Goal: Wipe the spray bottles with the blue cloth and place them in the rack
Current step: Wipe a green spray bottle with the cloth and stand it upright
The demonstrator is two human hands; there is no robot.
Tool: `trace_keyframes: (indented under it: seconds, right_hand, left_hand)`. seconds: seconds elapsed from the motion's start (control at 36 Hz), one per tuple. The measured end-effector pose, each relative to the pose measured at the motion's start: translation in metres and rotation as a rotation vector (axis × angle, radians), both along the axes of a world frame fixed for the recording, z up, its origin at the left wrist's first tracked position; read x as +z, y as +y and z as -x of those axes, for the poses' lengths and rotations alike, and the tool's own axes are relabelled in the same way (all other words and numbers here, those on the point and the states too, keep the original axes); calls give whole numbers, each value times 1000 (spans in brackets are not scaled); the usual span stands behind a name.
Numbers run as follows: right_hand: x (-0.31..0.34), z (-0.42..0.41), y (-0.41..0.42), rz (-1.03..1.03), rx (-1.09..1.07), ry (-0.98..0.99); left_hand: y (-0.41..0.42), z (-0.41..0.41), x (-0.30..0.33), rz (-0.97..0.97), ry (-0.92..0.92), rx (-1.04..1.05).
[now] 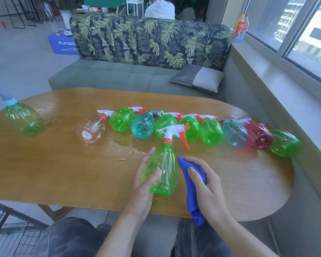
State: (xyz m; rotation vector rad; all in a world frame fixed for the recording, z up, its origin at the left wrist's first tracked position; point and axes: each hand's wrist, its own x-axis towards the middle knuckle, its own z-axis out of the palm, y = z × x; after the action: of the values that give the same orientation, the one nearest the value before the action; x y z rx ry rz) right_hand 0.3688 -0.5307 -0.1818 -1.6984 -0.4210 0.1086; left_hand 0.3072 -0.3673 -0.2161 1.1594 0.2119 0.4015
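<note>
Bottles lay in a row (193, 130) behind the upright green spray bottle (163, 169).
Left hand (144, 184) curled round it; right hand (208, 184) clutched the blue cloth (191, 191) beside it.

Left hand (144, 182): forearm extended forward, fingers and thumb curled round a held object, upright grip. Right hand (205, 184): forearm angled inward, fingers curled and clasping, knuckles uppermost.

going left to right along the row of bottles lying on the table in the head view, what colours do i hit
clear bottle → green bottle → teal bottle → three green bottles → pale blue bottle → red bottle → green end bottle
</note>
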Motion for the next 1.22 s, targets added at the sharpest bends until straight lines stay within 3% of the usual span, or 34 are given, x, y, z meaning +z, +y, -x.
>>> trace_keyframes:
  seconds: [0.42, 0.56, 0.67, 0.83, 0.94, 1.03, 1.11, 1.22]
  right_hand:
    - [0, -5, 31, -15, -10, -72]
    - [-17, 6, 35, 95, -6, -313]
    - [-28, 15, 24, 215, 135, -693]
    - [-20, 3, 6, 388, 259, -981]
    - [2, -9, 14, 296, 46, -920]
    - [15, -18, 25, 377, -78, -850]
    - [16, -21, 36, 528, -111, -853]
    - [3, -13, 36, 467, -54, -877]
  left_hand:
    - [-1, -6, -5, -76, 30, -37]
    - [2, -3, -3, -75, 38, 2]
    - [2, -4, -1, -3, 34, 28]
    - [-2, -6, 0, -115, 19, 63]
    - [-6, -6, 0, -190, 25, 41]
    - [-8, -7, -2, -233, 36, 17]
    - [-7, -6, -3, -229, 24, 22]
    - [-6, -6, 0, -154, 48, 28]
